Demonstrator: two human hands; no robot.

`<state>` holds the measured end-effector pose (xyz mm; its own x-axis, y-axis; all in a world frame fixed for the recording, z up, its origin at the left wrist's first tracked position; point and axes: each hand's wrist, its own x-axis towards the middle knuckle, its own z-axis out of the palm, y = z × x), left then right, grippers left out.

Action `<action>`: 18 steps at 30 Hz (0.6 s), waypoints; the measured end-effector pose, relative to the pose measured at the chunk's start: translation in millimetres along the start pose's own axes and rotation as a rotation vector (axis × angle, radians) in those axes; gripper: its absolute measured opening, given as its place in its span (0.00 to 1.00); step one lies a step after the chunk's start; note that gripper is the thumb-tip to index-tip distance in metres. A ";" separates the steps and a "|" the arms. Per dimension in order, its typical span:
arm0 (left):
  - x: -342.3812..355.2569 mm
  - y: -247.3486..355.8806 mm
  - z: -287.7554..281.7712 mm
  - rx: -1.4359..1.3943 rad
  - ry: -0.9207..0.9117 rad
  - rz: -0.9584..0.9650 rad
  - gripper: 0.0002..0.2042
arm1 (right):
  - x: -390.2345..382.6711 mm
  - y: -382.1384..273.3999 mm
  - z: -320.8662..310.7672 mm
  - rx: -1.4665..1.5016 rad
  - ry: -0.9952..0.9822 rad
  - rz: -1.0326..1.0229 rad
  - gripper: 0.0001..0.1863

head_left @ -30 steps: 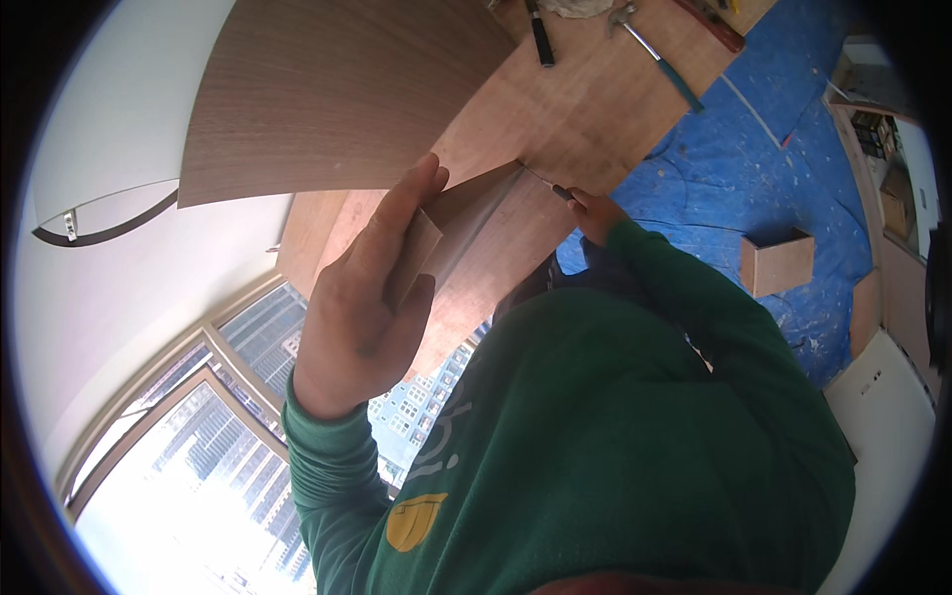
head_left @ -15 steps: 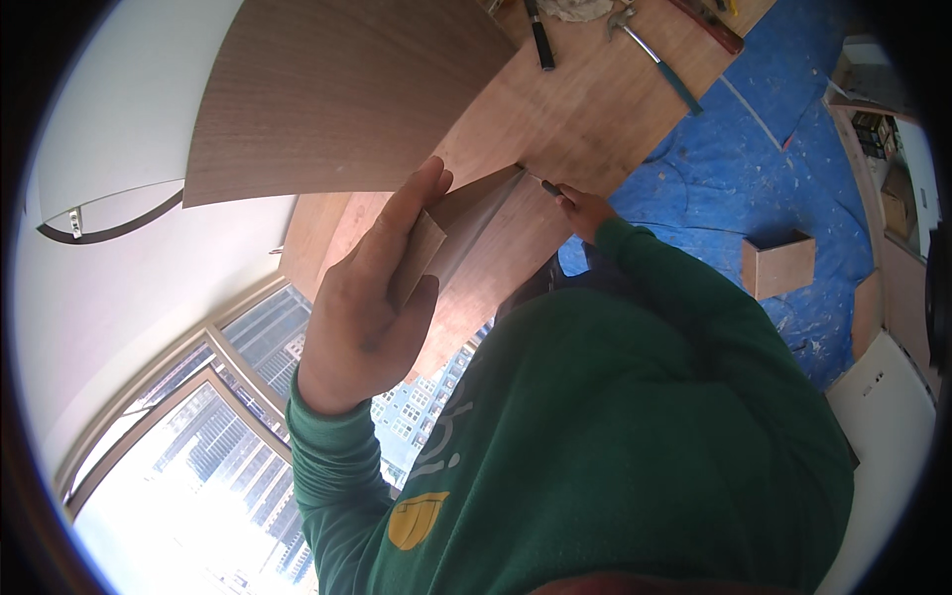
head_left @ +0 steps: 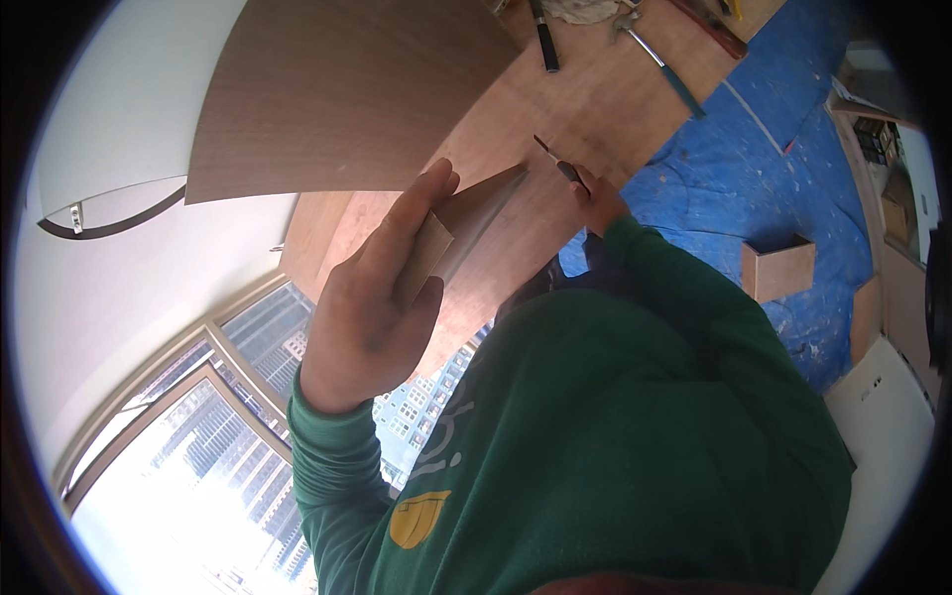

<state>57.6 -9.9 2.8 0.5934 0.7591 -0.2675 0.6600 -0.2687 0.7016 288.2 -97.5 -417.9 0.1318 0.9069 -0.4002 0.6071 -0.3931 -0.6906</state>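
My left hand (head_left: 367, 307) grips a narrow wooden piece (head_left: 422, 260) with an angled face, its fingers wrapped over the top and the thumb along the near side. The piece rests on a light plywood worktop (head_left: 602, 109) and tapers away toward my right. In my right hand (head_left: 593, 198), at the worktop's near edge, is a slim dark-handled tool (head_left: 569, 170) with a thin shaft. Its tip lies just beyond the far end of the piece, apparently apart from it. A large darker veneered panel (head_left: 327, 94) lies beyond my left hand.
At the far end of the worktop are a hammer (head_left: 654, 59), a black-handled tool (head_left: 545, 40) and a red tool (head_left: 714, 30). A small wooden box (head_left: 778, 268) stands on the blue floor sheet (head_left: 714, 188). A window (head_left: 183, 436) is at the lower left.
My right hand has moved up and right, carrying the tool's tip from the piece's far end to beyond it. My left hand and the piece have shifted slightly right.
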 end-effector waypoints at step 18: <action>-1.0 4.5 -4.6 -0.035 -0.051 -0.051 0.44 | 102.1 -14.0 -19.5 -0.589 0.142 -0.454 0.22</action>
<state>57.9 -9.1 9.3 0.5825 0.7400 -0.3362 0.6741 -0.2087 0.7085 308.4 3.5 -437.4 -0.1553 0.9869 -0.0439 0.9388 0.1336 -0.3175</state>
